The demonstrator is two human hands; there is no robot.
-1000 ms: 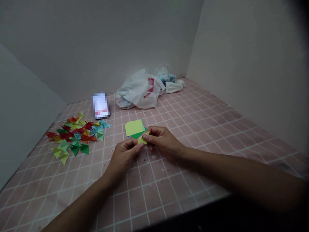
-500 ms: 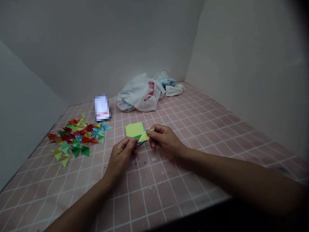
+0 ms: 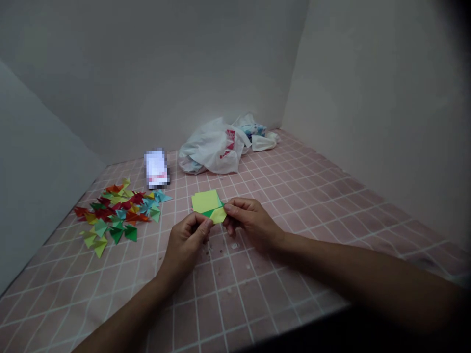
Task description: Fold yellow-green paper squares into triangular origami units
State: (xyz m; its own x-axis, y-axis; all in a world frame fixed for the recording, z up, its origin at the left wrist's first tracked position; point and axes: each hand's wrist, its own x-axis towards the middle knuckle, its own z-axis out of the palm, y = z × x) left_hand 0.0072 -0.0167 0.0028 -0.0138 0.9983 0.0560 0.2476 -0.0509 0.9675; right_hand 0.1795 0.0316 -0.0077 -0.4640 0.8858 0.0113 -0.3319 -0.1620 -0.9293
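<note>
Yellow folded paper, just in front of the paper stack: I see left hand and right hand pinching opposite ends, presumably to steady its folds. Pink gridded surface beneath the stack; white plastic bag behind it; grey walls farther back.

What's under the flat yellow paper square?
Under the flat yellow paper square, bright green paper shows along the near side and a pale green sliver at the right. The rest is covered by the square and the folded yellow paper in front.
</note>
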